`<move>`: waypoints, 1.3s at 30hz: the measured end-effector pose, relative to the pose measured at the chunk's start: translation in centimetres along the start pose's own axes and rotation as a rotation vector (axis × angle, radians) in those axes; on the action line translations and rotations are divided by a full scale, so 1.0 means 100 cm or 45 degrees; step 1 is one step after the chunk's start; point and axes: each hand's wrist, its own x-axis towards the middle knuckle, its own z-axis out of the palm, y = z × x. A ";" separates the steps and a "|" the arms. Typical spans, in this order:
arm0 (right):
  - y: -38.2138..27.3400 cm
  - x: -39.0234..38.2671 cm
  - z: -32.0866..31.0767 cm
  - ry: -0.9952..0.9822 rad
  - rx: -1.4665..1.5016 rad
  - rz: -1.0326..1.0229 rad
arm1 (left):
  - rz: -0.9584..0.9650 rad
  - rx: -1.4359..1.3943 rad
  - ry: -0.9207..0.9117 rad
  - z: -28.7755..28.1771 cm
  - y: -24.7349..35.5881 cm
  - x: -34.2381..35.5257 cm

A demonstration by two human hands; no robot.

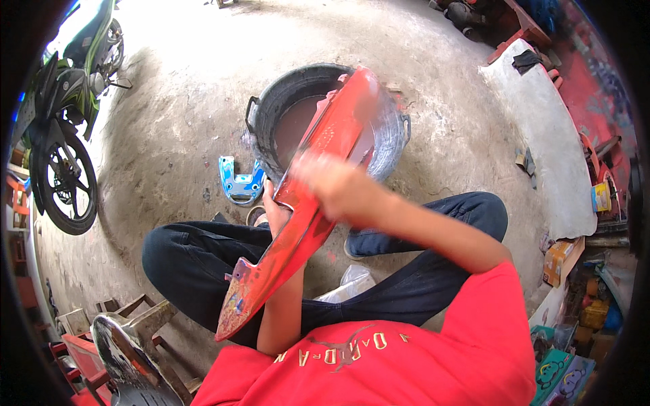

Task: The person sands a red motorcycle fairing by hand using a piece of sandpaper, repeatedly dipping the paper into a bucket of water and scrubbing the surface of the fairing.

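Holding, in the left hand (276,211), a long red panel (298,237) by its left edge, with that grip wrapped on from below and partly hidden. Slanted, with the panel's far end over the black basin (265,125) and its pointed end on the basin's near side, above legs in dark trousers (189,257). Reaching across from the basin's near-right, onto or just above the panel, with the right hand (335,189), blurred. Cannot tell the state of the right grip: wide, narrow or closed on something.

Blocking much of the view into the basin with the panel; in the part left open, cloudy reddish-brown water (296,125). On the floor (183,115), just off the basin's near-left side, with its gap turned away: a blue-and-white U-shaped part (242,194). Folded close on the basin's near side: the legs, and between them a crumpled whitish plastic bag (352,281).

Well to the left of the basin, a green-and-black motorcycle (47,108). Farther to the near-left, a wooden stand (152,314) with a scuffed dark shell (125,362) beside it. Well to the right of the basin, a pale slab (542,135) with a black cloth (526,62) near its far end; past the slab, a yellow container (600,197); by its near end, a cardboard box (558,260). To the basin's near-right, well apart and beside the red shirt (406,365), a teal box (552,369).
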 end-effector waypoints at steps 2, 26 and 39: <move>-0.029 -0.010 -0.001 0.015 0.141 -0.179 | 0.024 -0.063 -0.031 0.000 -0.006 0.000; -0.002 -0.012 -0.001 -0.003 0.269 -0.138 | 0.001 -0.234 -0.121 0.013 -0.004 -0.002; 0.023 -0.017 0.006 0.053 0.180 0.024 | 0.195 0.195 0.590 0.025 -0.010 -0.001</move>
